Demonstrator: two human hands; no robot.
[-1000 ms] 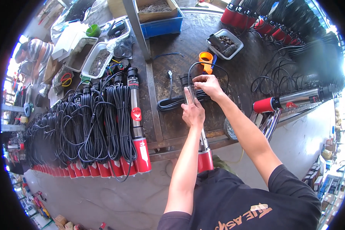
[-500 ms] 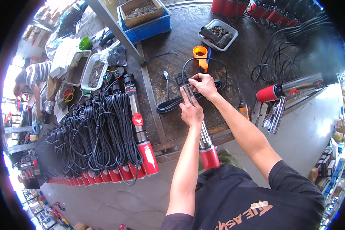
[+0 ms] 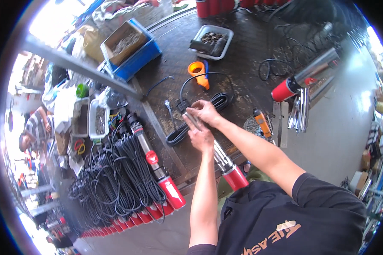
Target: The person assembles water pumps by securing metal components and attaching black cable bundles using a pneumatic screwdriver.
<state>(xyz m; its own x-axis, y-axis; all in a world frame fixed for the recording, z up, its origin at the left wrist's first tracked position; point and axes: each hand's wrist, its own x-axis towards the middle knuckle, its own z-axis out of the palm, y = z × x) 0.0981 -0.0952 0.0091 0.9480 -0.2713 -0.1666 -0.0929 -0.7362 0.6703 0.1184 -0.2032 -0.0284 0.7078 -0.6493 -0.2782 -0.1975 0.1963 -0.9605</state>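
Note:
A long submersible pump (image 3: 234, 177), with a steel body, red lower end and black cap, lies aslant before me, its red end against my body. My left hand (image 3: 201, 137) is closed round its upper body, fingers pointing toward the cap. Just beyond it, my right hand (image 3: 206, 113) pinches at the upper end beside the cap; whatever is between thumb and fingers is too small to make out. From the cap a black cable (image 3: 220, 101) loops away and lies coiled on the bench under the hands. Its plug (image 3: 168, 104) rests left of the cap.
An orange tape dispenser (image 3: 198, 70) and a white tray of small parts (image 3: 229, 41) sit beyond my hands. An orange-handled power screwdriver (image 3: 262, 122) lies right, near metal strips (image 3: 301, 111) and another pump (image 3: 285, 89). Cabled pumps (image 3: 172, 193) line the left; a blue crate (image 3: 148, 57) stands behind.
My view has turned, so the bench things sit further left in the picture. Both hands stay at the pump's upper end, with the right fingers still pinched there.

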